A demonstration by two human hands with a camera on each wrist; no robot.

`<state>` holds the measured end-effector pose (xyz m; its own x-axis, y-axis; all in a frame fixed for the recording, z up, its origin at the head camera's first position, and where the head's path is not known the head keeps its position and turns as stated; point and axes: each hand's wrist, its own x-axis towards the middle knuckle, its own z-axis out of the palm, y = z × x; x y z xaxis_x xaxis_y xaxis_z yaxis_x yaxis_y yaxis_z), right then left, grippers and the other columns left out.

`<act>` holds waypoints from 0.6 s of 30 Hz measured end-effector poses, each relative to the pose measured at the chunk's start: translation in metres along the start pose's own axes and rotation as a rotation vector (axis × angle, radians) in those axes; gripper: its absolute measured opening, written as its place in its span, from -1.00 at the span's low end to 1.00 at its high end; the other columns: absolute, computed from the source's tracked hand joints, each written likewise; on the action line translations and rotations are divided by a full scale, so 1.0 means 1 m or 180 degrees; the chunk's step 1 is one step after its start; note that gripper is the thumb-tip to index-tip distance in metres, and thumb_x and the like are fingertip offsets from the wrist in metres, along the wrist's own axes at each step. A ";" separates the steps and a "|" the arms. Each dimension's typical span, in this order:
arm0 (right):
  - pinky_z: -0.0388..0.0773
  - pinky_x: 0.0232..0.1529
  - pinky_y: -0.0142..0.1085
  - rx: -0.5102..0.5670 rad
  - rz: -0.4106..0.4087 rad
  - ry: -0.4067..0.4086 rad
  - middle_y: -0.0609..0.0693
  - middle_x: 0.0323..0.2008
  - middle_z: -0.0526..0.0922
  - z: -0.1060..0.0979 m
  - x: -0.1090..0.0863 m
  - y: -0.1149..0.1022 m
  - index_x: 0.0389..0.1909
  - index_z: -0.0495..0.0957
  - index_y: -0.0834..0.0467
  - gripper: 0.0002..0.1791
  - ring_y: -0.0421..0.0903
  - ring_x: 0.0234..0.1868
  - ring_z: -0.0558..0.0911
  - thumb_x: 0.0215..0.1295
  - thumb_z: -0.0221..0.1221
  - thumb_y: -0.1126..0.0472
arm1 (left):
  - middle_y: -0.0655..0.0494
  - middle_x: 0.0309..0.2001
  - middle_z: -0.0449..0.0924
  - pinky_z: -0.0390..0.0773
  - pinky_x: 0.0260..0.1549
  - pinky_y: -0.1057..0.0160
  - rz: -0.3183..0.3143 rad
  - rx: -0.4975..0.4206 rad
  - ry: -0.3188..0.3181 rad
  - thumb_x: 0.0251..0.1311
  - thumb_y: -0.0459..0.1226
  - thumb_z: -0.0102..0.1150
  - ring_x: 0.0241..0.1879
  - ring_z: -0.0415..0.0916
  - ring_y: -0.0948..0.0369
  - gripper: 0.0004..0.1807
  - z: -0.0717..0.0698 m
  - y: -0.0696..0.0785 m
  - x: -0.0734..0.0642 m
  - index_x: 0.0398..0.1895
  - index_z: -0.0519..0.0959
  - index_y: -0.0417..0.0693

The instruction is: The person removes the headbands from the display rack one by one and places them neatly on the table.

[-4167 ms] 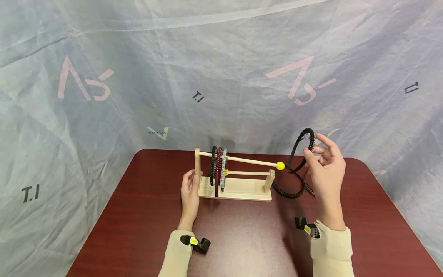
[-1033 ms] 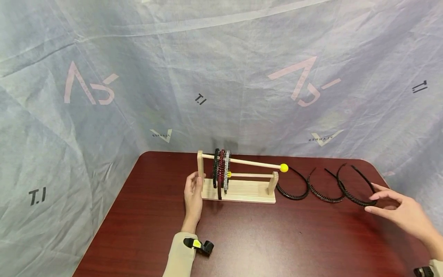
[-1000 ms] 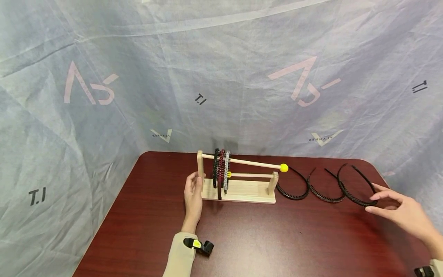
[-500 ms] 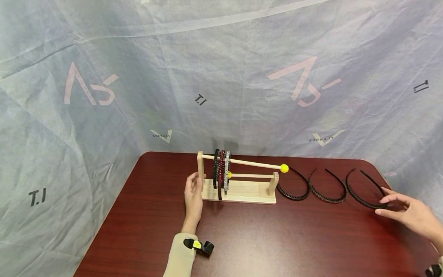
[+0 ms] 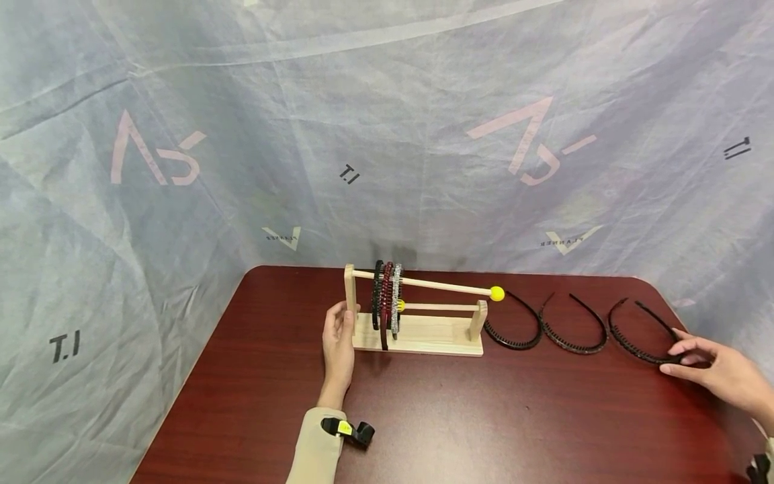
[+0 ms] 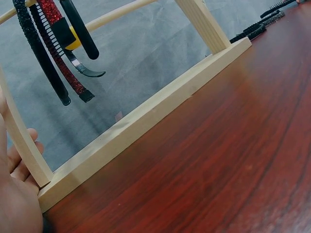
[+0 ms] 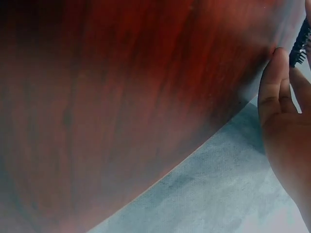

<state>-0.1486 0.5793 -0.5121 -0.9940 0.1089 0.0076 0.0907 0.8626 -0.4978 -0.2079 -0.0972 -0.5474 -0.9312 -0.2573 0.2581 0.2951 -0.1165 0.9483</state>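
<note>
My left hand grips the left post of a wooden stand with two rods tipped in yellow balls. Over its upper rod hang a black headband, a dark red one and a silver glittery headband. In the left wrist view, red glitter shows on the red headband. On the far right, my right hand pinches a black toothed headband between thumb and fingers, low at the table. The right wrist view catches only a piece of this toothed band by the fingertips.
Two more dark toothed headbands lie between the stand and my right hand: a black one by the stand's right post, and a speckled one beside it. The dark red table meets a grey cloth backdrop behind.
From being raised near the rod end, the right hand's headband came down to the table and slid right, apart from the speckled one. The left hand keeps its grip on the stand.
</note>
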 end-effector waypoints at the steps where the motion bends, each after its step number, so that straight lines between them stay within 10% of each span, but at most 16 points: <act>1: 0.35 -0.33 -0.45 -0.0029 0.0014 -0.0018 0.68 0.55 0.18 0.000 0.002 0.000 -0.04 0.67 0.26 -0.55 -0.69 -0.28 0.35 0.41 0.55 -0.02 | -0.46 0.36 0.60 0.39 0.36 0.28 -0.0012 0.0002 0.0006 0.79 -0.31 -0.04 0.48 0.50 -0.15 -0.64 0.000 0.000 0.000 0.46 0.45 -0.26; 18: 0.40 -0.38 -0.32 0.0027 -0.0288 -0.0319 0.74 0.58 -0.03 0.000 0.016 -0.002 -0.06 0.56 0.32 -0.67 -0.19 -0.44 0.48 0.45 0.49 0.23 | -0.48 0.38 0.58 0.40 0.35 0.30 -0.0021 0.0030 0.0005 0.80 -0.28 -0.04 0.49 0.49 -0.19 -0.63 0.000 -0.002 0.001 0.47 0.45 -0.25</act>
<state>-0.1645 0.5796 -0.5107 -0.9992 -0.0194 -0.0336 0.0003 0.8624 -0.5063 -0.2090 -0.0974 -0.5487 -0.9328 -0.2580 0.2516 0.2869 -0.1092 0.9517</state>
